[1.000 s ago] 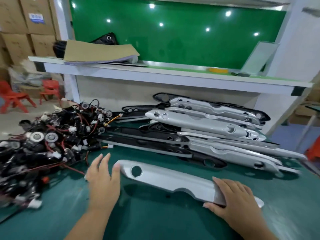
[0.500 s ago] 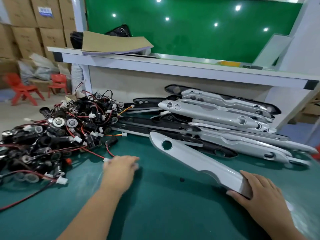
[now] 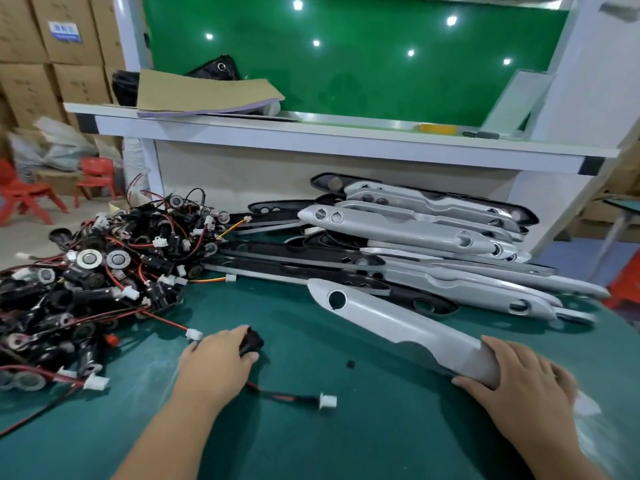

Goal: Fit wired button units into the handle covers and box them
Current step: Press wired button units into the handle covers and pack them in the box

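Left hand [image 3: 218,358] now pinches a wired button unit [image 3: 252,342] off the pile [image 3: 86,289] | right hand [image 3: 519,375] grips handle cover [image 3: 398,327] | fitting likely next

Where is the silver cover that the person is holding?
Head view, right of centre: the cover slants across the green mat, near end in the right hand, holed end toward the stack of covers.

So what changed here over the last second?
The left hand left the long grey plastic handle cover, reached toward the tangled pile of wired buttons and now holds a black button unit, its red-black wire trailing on the green table. The cover's holed end swung away. The right hand kept its grip on the near end; the stacked covers stayed put.
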The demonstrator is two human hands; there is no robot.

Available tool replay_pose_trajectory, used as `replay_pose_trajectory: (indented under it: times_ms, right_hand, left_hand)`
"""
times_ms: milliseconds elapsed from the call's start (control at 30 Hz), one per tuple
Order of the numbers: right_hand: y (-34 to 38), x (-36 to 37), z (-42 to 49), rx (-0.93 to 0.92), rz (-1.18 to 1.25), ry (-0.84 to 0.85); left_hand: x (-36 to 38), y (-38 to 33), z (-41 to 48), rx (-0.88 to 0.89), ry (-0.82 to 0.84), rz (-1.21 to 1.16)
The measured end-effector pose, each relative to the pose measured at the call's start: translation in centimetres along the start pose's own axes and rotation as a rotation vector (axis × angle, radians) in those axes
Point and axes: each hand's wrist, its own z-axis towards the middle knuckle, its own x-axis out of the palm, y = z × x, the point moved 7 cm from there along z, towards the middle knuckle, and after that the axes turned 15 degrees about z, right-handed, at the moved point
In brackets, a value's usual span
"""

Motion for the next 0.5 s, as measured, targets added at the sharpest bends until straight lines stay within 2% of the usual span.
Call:
replay_pose_trajectory:
  times_ms: [67,133,200,300,367,500]
  right_hand:
    - [0.0,-0.1,0.0,-0.003,-0.002,0.007]
    - [0.0,-0.1,-0.1,-0.006,0.002,0.023]
    - [0.2,-0.1,-0.3,-0.020,-0.003,0.024]
    - [1.2,0.0,-0.6,-0.097,0.000,-0.015]
    - [2.1,0.1,-0.9,-0.160,0.005,-0.036]
    - [2.8,0.3,-1.2,-0.193,0.034,-0.018]
  left_hand:
    - [-1.6,0.2,-0.1,-0.051,-0.176,-0.376]
    - [-2.7,1.4,-0.2,-0.201,-0.334,-0.755]
    - [-3.4,2.8,-0.7,-0.363,-0.471,-0.936]
    - [-3.6,3.3,-1.5,-0.438,-0.557,-1.125]
    - [-4.2,3.1,-1.7,-0.366,-0.621,-1.185]
    - [-4.9,2.3,-1.7,-0.209,-0.658,-0.999]
